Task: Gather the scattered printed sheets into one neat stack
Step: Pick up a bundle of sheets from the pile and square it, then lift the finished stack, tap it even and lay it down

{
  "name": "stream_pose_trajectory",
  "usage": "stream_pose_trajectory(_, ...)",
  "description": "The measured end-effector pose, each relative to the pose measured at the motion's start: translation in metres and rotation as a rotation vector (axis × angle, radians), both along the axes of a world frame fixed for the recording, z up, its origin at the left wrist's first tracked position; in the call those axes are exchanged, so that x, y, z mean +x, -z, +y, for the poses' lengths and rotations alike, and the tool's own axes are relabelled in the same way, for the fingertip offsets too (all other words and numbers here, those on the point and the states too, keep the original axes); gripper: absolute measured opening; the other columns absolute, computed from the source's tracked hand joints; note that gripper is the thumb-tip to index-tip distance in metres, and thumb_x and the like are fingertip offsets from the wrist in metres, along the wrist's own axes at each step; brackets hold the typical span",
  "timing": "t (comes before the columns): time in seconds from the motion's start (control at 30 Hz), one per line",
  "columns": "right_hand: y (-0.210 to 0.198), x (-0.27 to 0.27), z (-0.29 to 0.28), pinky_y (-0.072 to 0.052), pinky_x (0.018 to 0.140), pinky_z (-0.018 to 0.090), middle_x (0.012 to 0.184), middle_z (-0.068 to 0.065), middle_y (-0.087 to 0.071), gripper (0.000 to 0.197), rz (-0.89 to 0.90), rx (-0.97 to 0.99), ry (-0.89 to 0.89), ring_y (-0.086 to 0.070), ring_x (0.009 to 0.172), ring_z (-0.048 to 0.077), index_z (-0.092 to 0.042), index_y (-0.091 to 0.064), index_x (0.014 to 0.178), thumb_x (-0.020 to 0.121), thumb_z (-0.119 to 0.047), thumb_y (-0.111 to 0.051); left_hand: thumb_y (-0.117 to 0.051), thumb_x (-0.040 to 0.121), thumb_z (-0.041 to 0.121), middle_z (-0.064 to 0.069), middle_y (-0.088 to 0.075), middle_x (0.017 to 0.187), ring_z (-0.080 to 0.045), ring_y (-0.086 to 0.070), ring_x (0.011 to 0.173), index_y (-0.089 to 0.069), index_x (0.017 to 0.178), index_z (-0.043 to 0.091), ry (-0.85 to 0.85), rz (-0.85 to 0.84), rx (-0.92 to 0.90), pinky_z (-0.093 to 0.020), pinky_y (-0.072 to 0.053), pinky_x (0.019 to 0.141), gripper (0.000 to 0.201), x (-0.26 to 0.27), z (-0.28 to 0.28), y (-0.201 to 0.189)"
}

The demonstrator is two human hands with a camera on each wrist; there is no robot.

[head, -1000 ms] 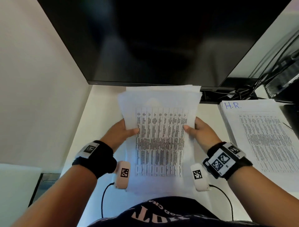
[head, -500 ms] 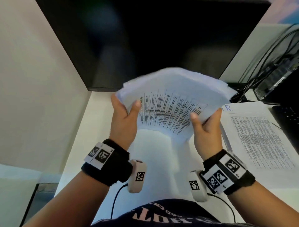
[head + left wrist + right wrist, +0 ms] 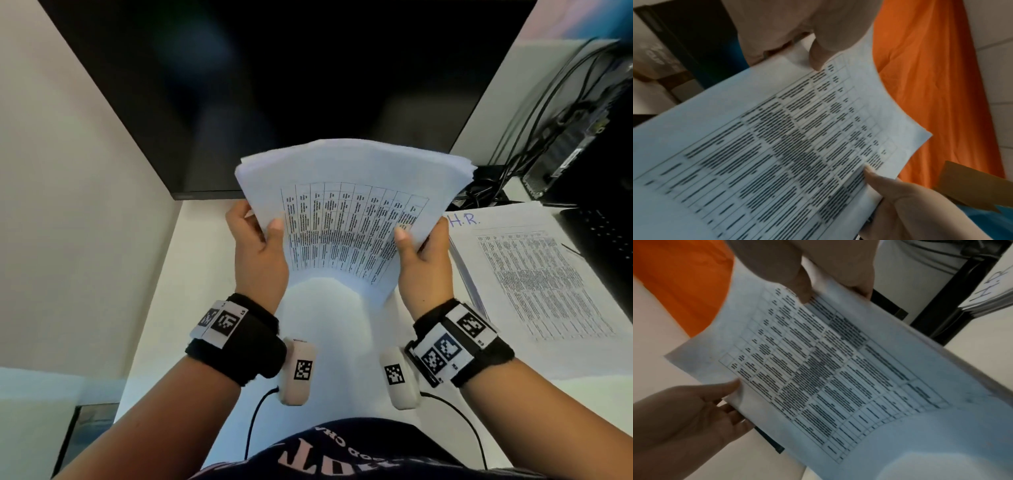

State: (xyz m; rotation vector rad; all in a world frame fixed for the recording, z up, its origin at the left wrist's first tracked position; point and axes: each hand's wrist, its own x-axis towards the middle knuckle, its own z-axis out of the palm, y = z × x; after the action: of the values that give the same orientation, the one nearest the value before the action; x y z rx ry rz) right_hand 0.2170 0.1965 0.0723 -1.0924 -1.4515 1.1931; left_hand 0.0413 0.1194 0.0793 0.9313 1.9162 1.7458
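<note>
The sheaf of printed sheets [image 3: 346, 219] is held up off the white bench [image 3: 205, 274], standing nearly on end in front of the dark monitor [image 3: 274, 85], its top edge bowed into an arc and its printed table facing the person. The left hand [image 3: 258, 253] has its grip closed on the sheaf's edge at 9 o'clock, thumb on the printed face and fingers curled behind. The right hand [image 3: 423, 263] grips the opposite edge at 3 o'clock the same way, thumb pressed on the table's last column. In the left wrist view the sheaf [image 3: 777, 146] fills the frame, the left thumb at its upper edge; the right wrist view shows the sheaf [image 3: 838, 369] likewise pinched from both sides. At 3 o'clock of the sheaf, flat on the bench, lies a second pile of sheets [image 3: 541, 274] marked "H.R." in its top corner. Beyond it, at 2 o'clock, black cables [image 3: 548, 120] run down to a dark box.
</note>
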Motion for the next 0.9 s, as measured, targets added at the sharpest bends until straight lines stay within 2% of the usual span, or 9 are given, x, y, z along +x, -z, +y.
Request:
stream_pose_trajectory(0.1,0.015,0.006,0.003,-0.036,0.069,-0.007,0.104,-0.019,-0.058,0.025,-0.095,-0.049,-0.025,-0.050,0.087,-0.025,-0.024,-0.045,0.120,0.098,-0.012,-0.044,-0.037,0.101,0.013,0.004,-0.056,0.120,-0.015,-0.054,0.113,-0.035,0.137,0.015,0.038,-0.024,-0.205,-0.020,-0.039,0.090,0.036,-0.002,0.001,0.023)
stream_pose_trajectory(0.2,0.020,0.016,0.007,-0.034,0.065,-0.008,0.094,-0.020,-0.057,0.020,-0.137,-0.074,-0.024,-0.050,0.079,-0.024,-0.016,-0.052,0.116,0.099,-0.012,-0.043,-0.035,0.102,0.012,0.006,-0.050,0.125,-0.011,-0.045,0.114,-0.032,0.144,0.015,0.089,-0.029,-0.292,-0.019,-0.032,0.097,0.043,0.003,0.002,0.035)
stream_pose_trajectory(0.33,0.014,0.038,0.018,-0.036,0.067,-0.006,0.095,-0.022,-0.058,0.023,-0.112,-0.079,0.007,-0.053,0.079,-0.023,-0.030,-0.049,0.104,0.098,-0.009,-0.042,-0.035,0.102,0.010,0.018,-0.053,0.109,0.006,-0.052,0.096,-0.042,0.129,0.023,0.112,-0.065,-0.267,-0.002,-0.037,0.081,0.031,0.022,0.006,0.031)
stream_pose_trajectory(0.4,0.012,0.055,0.026,-0.038,0.066,-0.003,0.095,-0.019,-0.059,0.020,-0.110,-0.074,0.042,-0.053,0.076,-0.020,-0.025,-0.048,0.107,0.098,-0.009,-0.044,-0.036,0.102,0.011,0.021,-0.055,0.101,0.010,-0.051,0.090,-0.044,0.114,0.027,0.126,-0.082,-0.264,-0.012,-0.040,0.088,0.022,0.038,0.011,0.028)
stream_pose_trajectory(0.5,0.012,0.090,0.038,-0.042,0.065,0.001,0.092,-0.022,-0.056,0.020,-0.221,-0.107,0.056,-0.053,0.073,-0.015,-0.024,-0.047,0.115,0.097,-0.013,-0.046,-0.036,0.101,0.014,0.010,-0.059,0.103,-0.008,-0.055,0.095,-0.049,0.113,0.022,0.121,-0.126,-0.293,-0.024,-0.044,0.084,0.019,0.069,0.027,0.031)
stream_pose_trajectory(0.63,0.018,0.149,0.052,-0.039,0.048,0.005,0.081,-0.013,-0.058,0.028,-0.415,-0.191,0.067,-0.050,0.063,-0.004,-0.027,-0.049,0.119,0.097,-0.012,-0.041,-0.035,0.098,0.012,-0.008,-0.062,0.106,-0.023,-0.057,0.090,-0.050,0.118,0.015,0.155,-0.161,-0.444,-0.032,-0.048,0.077,0.025,0.118,0.052,0.042)
stream_pose_trajectory(0.73,0.026,0.197,0.069,-0.037,0.046,0.007,0.082,-0.011,-0.058,0.034,-0.501,-0.262,0.131,-0.049,0.065,-0.003,-0.026,-0.051,0.115,0.095,-0.004,-0.035,-0.034,0.098,0.008,-0.005,-0.061,0.108,-0.023,-0.056,0.091,-0.051,0.121,0.017,0.310,-0.085,-0.578,-0.032,-0.047,0.077,0.031,0.156,0.068,0.054)
stream_pose_trajectory(0.8,0.035,0.227,0.081,-0.040,0.051,0.013,0.087,-0.003,-0.063,0.034,-0.567,-0.300,0.145,-0.055,0.067,0.005,-0.022,-0.053,0.116,0.094,-0.004,-0.035,-0.038,0.097,0.010,-0.010,-0.062,0.102,-0.021,-0.054,0.085,-0.054,0.117,0.014,0.422,-0.080,-0.635,-0.036,-0.051,0.075,0.027,0.180,0.078,0.062)
stream_pose_trajectory(0.9,0.050,0.266,0.103,-0.044,0.059,0.024,0.089,0.006,-0.066,0.035,-0.634,-0.330,0.172,-0.059,0.068,0.018,-0.018,-0.054,0.120,0.091,-0.006,-0.038,-0.047,0.094,0.012,-0.016,-0.060,0.093,-0.027,-0.061,0.084,-0.056,0.123,0.012,0.518,-0.194,-0.643,-0.056,-0.052,0.086,0.030,0.209,0.092,0.074)
